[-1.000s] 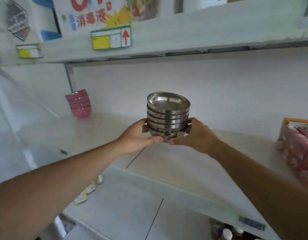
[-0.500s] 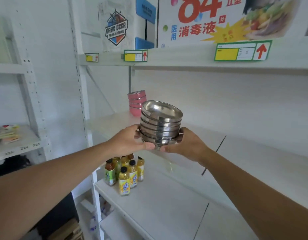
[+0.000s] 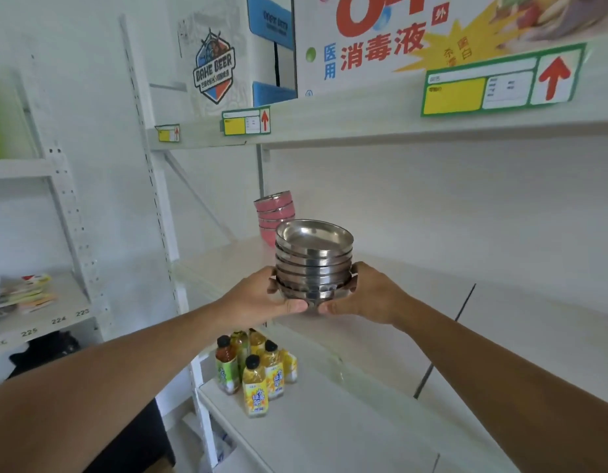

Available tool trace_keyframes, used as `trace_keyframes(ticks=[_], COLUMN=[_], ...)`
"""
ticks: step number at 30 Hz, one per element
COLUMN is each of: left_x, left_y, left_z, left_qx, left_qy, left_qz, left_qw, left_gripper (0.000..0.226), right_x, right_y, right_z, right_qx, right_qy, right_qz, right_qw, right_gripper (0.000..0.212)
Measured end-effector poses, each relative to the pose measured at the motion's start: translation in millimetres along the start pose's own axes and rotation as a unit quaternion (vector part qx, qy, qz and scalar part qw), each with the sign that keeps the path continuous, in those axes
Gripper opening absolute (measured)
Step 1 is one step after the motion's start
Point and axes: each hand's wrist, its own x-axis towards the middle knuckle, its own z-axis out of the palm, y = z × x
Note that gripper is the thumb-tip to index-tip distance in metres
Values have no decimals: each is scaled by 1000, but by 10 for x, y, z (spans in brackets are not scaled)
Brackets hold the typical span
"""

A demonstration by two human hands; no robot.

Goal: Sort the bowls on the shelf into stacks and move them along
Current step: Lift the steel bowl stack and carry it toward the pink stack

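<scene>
Stack of steel bowls (image 3: 314,259) cradled in front of you above the middle shelf (image 3: 432,302), your left hand (image 3: 261,295) and right hand (image 3: 367,295) clasping its base from either side, pink bowl stack (image 3: 273,213) behind at the shelf's far end, drink bottles (image 3: 255,370) on the shelf below.

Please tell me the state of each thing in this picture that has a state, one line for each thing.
steel bowls: nested in one stack, held in the air, upright.
pink bowls: stacked, standing on the shelf at its left end.
left hand: gripping the steel stack's base.
right hand: gripping the base opposite.
drink bottles: upright, capped, grouped on the lower shelf.
</scene>
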Motion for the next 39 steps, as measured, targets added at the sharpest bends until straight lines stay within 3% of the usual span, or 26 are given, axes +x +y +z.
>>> trace_keyframes(ticks=[9, 12, 15, 18, 22, 28, 33, 39], left_x=[281, 299, 304, 367, 501, 821, 1371, 2132], left_y=[-185, -307, -513, -628, -730, -992, -1137, -1142], left_z=[38, -47, -162, -206, -188, -314, -360, -273], left_qx=[-12, 79, 233, 244, 187, 125, 119, 116], left_qy=[10, -15, -4, 17, -5, -35, -39, -67], left_qz=[-9, -1, 37, 57, 89, 109, 105, 89], left_qw=[1000, 997, 972, 968, 978, 985, 987, 987], left_gripper=[97, 99, 90, 85, 80, 94, 60, 47], right_x=[277, 246, 154, 105, 164, 447, 940, 1543], right_y=[207, 233, 224, 198, 136, 76, 153, 359], right_z=[54, 37, 11, 45, 181, 355, 350, 195], right_qx=[-8, -58, -214, -295, -253, -194, -167, -165], right_qy=[6, 6, 41, 77, 61, 80, 79, 79], right_qz=[-1, -15, -54, -56, -23, -2, 23, 42], right_qw=[1000, 998, 975, 951, 965, 978, 983, 982], right_gripper=[107, 111, 114, 119, 102, 91, 90, 90])
